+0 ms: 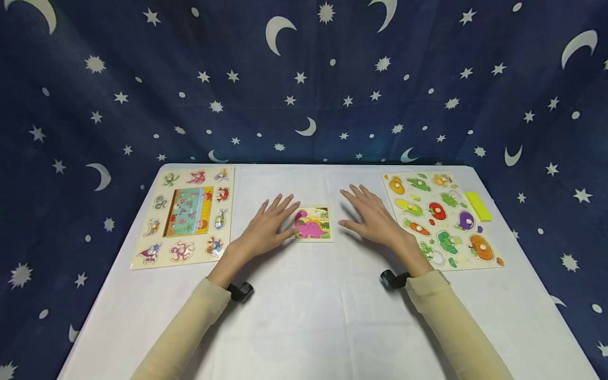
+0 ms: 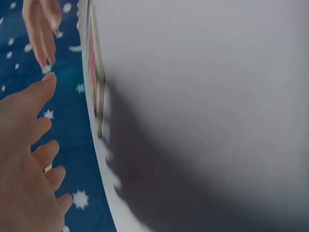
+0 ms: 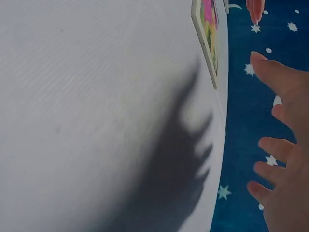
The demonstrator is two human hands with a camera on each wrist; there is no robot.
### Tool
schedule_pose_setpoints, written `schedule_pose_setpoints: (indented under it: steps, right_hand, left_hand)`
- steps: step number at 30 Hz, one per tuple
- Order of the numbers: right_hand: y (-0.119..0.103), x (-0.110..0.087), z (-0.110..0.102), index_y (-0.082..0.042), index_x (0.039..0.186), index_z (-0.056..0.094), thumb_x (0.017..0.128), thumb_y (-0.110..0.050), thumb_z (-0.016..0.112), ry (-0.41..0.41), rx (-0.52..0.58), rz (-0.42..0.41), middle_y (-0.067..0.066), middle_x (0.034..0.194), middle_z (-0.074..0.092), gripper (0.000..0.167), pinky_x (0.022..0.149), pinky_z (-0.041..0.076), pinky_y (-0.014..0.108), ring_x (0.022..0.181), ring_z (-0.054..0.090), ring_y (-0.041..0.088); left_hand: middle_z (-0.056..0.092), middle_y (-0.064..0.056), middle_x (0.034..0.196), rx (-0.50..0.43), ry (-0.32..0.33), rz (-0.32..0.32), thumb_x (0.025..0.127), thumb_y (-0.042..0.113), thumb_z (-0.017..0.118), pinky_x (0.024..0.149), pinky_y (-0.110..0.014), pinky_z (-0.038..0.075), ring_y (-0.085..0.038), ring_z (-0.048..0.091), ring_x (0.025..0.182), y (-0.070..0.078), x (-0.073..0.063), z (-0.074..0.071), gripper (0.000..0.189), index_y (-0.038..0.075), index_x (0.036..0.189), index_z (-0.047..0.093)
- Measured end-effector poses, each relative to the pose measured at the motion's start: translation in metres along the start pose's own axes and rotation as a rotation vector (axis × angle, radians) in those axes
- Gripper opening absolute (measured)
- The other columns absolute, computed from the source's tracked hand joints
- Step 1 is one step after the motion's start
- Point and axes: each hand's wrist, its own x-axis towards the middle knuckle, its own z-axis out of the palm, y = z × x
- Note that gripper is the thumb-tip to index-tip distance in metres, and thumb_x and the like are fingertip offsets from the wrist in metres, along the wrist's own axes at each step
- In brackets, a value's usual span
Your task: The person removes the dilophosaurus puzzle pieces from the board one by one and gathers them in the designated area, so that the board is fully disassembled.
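Observation:
A small square dinosaur puzzle with a pink dinosaur on it lies flat mid-table. Just left of it, and partly over its left edge in the head view, is my left hand, fingers spread and holding nothing. On the puzzle's other side my right hand hovers with spread fingers, also holding nothing. Both wrist views show the hands above the table, their shadows falling on the white surface. The puzzle's edge appears side-on in the left wrist view, and its pale rim in the right wrist view.
At the left lies a sea-animal peg board with a picture in its middle. A vegetable peg board lies at the right, partly behind my right forearm. Beside it is a yellow block. A starry blue curtain hangs behind the white table.

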Motion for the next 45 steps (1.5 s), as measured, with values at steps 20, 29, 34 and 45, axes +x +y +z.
schedule_pose_setpoints:
  steps: [20, 29, 34, 45]
  right_hand:
    - [-0.025, 0.057, 0.026, -0.002, 0.131, 0.068, 0.094, -0.014, 0.074, -0.065, 0.282, -0.021, 0.014, 0.119, 0.069, 0.039, 0.083, 0.053, 0.040, 0.094, 0.063, 0.026]
    - [-0.031, 0.071, 0.036, -0.003, 0.121, 0.074, 0.094, -0.012, 0.072, -0.127, 0.294, -0.034, 0.009, 0.108, 0.072, 0.028, 0.080, 0.048, 0.031, 0.086, 0.058, 0.019]
    - [-0.035, 0.077, 0.039, -0.006, 0.118, 0.077, 0.095, -0.012, 0.070, -0.160, 0.300, -0.038, 0.007, 0.108, 0.073, 0.025, 0.083, 0.050, 0.032, 0.089, 0.060, 0.019]
    - [-0.037, 0.090, 0.044, -0.006, 0.114, 0.079, 0.093, -0.007, 0.069, -0.172, 0.274, -0.062, 0.007, 0.103, 0.072, 0.023, 0.081, 0.048, 0.031, 0.088, 0.060, 0.019]
  left_hand:
    - [0.022, -0.010, 0.171, -0.045, -0.326, 0.114, 0.104, 0.047, 0.058, 0.127, -0.048, 0.024, -0.031, 0.018, 0.159, 0.027, 0.004, 0.019, 0.076, 0.009, 0.163, 0.030]
    - [0.019, -0.005, 0.172, -0.008, -0.380, 0.106, 0.104, 0.052, 0.055, 0.128, -0.044, 0.023, -0.025, 0.014, 0.160, 0.028, 0.001, 0.022, 0.078, 0.012, 0.164, 0.026]
    - [0.021, -0.005, 0.172, -0.004, -0.389, 0.112, 0.102, 0.051, 0.058, 0.127, -0.044, 0.025, -0.026, 0.017, 0.160, 0.027, -0.002, 0.020, 0.080, 0.011, 0.164, 0.026]
    - [0.022, -0.008, 0.171, -0.014, -0.389, 0.128, 0.104, 0.047, 0.058, 0.128, -0.044, 0.023, -0.028, 0.018, 0.159, 0.025, -0.005, 0.018, 0.078, 0.009, 0.164, 0.025]
